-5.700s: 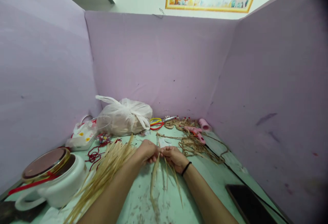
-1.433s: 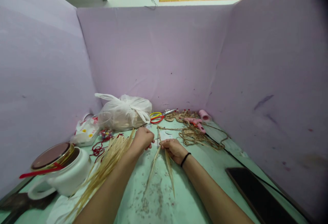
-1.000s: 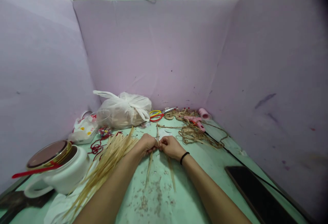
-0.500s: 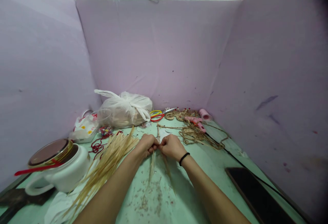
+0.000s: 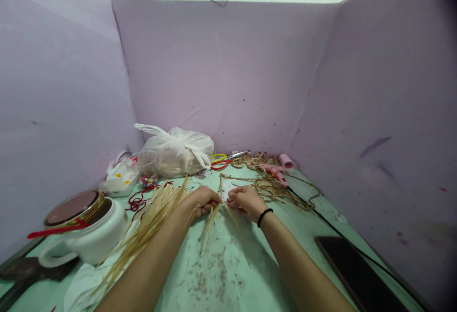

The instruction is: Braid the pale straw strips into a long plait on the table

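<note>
My left hand (image 5: 204, 201) is closed, thumb and fingertips pinching pale straw-like strands (image 5: 210, 229) just below a length of brown twine (image 5: 221, 186). The loose ends of the strands fan down toward me over the table. Close by on the right, my right hand (image 5: 247, 200) has its fingers curled together, a black band round the wrist. A second, blurred group of strands slants down beside its fingertips; what lies between those fingers is hidden. To the left of my left hand lies a large bundle of the same strands (image 5: 157, 217).
A white mug (image 5: 102, 236), a round lidded tin (image 5: 73, 209) and a red stick stand at left. Behind are a tied plastic bag (image 5: 178, 152), scissors (image 5: 221, 163), a pink glue gun (image 5: 274, 173) and tangled twine (image 5: 269, 189). A dark flat slab (image 5: 353, 264) lies right, beside a black cable.
My right hand has moved a little to the right, away from my left hand, and its fingers have loosened slightly. The right strands have swung outward. The whole view has shifted slightly.
</note>
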Action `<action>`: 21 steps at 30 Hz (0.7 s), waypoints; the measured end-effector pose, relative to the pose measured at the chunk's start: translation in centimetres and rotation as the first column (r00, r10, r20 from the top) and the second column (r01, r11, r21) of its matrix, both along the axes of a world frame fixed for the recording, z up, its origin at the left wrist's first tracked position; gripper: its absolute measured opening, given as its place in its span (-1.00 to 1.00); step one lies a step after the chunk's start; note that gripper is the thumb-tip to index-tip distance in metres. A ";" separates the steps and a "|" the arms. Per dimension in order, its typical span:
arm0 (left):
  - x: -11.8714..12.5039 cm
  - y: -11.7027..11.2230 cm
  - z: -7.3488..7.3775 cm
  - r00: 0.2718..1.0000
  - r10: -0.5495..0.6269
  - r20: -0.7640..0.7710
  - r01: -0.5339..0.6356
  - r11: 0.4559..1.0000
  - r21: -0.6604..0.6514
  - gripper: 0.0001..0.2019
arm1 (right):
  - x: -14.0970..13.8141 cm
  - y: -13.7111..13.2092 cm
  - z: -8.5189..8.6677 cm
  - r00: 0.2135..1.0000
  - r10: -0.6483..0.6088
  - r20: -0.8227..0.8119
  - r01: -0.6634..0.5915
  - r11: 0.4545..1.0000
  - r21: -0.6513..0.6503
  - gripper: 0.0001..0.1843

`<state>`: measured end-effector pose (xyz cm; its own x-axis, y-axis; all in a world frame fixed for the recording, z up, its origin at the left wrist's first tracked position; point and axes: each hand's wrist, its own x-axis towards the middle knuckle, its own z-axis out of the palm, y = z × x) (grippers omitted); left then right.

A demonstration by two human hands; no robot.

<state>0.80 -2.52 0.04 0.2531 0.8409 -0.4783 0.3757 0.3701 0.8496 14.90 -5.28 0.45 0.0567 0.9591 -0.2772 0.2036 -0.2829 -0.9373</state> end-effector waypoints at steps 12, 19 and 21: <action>-0.3 -0.3 0.1 0.981 -0.158 -0.114 0.175 0.971 0.161 -0.89 | -0.8 0.0 -1.6 0.996 0.060 -0.066 -0.064 0.996 -0.065 -0.80; 0.6 -1.5 2.8 0.883 -0.104 -0.457 0.211 0.958 0.191 -0.90 | -1.0 -0.2 -1.7 0.991 0.070 -0.112 -0.076 0.996 -0.046 -0.85; 1.6 -2.6 3.1 0.830 -0.064 -0.555 0.240 0.938 0.251 -0.94 | -1.0 -0.2 -1.9 0.990 0.056 -0.129 -0.061 0.998 -0.035 -0.84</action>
